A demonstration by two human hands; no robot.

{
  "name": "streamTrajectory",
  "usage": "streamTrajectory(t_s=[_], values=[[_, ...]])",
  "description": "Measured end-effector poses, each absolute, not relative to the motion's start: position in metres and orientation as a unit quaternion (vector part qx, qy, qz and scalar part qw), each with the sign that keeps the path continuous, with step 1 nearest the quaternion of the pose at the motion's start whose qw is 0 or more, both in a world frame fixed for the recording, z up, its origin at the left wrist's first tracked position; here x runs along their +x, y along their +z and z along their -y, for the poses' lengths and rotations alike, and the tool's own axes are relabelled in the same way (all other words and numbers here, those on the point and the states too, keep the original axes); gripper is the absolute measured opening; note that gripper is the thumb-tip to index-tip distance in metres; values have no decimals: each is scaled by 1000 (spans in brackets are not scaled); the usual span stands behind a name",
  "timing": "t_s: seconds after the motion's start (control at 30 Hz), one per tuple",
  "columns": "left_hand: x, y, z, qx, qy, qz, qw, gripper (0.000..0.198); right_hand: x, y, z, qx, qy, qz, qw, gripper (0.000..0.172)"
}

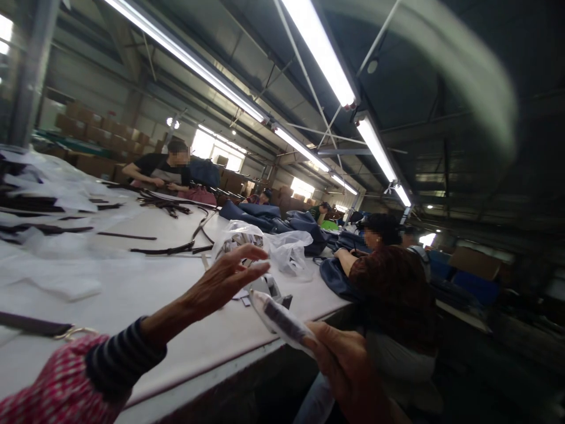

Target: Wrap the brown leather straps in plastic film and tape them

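Observation:
My left hand (229,274) is raised above the white worktable (145,282), fingers stretched out and apart, holding nothing. It reaches toward a crumpled clear plastic bag (286,250) lying on the table. My right hand (348,365), low at the table's near edge, is closed around a small clear packet with a dark strip inside (282,321). The packet's free end points up and left toward my left hand.
Dark straps (176,206) and white paper sheets (53,182) lie across the table's left. Blue fabric pieces (282,221) are heaped at its far end. A person in a dark patterned top (392,282) sits close on the right; another person (165,168) works at the far side.

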State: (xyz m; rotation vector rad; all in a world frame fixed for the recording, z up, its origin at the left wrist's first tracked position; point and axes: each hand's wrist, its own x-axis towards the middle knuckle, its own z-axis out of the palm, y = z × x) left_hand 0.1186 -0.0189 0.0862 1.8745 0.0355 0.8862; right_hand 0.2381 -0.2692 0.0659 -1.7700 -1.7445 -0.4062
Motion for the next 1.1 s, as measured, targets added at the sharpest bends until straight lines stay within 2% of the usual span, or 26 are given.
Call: streamTrajectory(t_s=[0.13,0.23,0.33,0.43,0.53,0.77,0.87,1.0,1.1], values=[[113,102,30,825,48,145,545,49,239,71,269,-585,-322,730,148,17],[109,89,40,782,-112,137,598,54,244,74,274,-536,-424,728,53,21],[107,64,51,728,-101,97,671,47,247,77,280,-521,-424,740,22,23],[104,48,58,676,-74,71,730,43,250,77,279,-521,-398,754,40,23],[101,48,62,662,-39,64,745,41,256,75,274,-560,-373,736,72,22],[109,55,75,663,8,14,748,49,278,85,273,-719,-139,620,282,23],[110,61,77,678,37,4,734,47,287,86,279,-741,-75,582,326,25],[103,64,79,659,30,7,751,43,297,74,287,-752,-61,606,254,9],[104,44,82,624,-22,22,781,38,302,63,290,-757,-167,599,201,14]])
